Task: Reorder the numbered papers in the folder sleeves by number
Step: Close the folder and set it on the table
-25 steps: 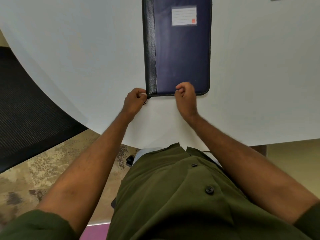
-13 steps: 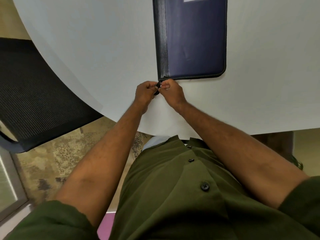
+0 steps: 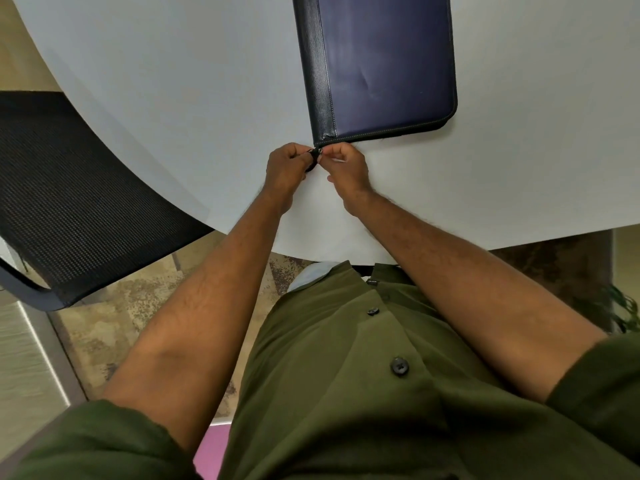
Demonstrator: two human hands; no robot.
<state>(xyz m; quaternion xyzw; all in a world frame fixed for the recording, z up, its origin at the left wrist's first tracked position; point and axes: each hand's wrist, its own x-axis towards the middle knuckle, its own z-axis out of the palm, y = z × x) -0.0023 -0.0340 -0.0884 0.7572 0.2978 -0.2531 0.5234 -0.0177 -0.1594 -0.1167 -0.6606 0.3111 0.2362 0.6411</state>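
Observation:
A dark blue zipped folder (image 3: 384, 64) with a black spine lies closed on the white table (image 3: 173, 98). Both hands meet at its near left corner. My left hand (image 3: 285, 168) pinches the black zipper tail there. My right hand (image 3: 346, 166) pinches the small metal zipper pull (image 3: 319, 152) right beside it. No numbered papers or sleeves show; the folder's inside is hidden.
A black mesh chair (image 3: 69, 202) stands at the left, close to the table's curved edge. Patterned floor shows below the table. My green shirt fills the lower view.
My right hand slid from the folder's near edge to its left corner and met my left hand at the zipper. The view shifted, so the folder's label left the top.

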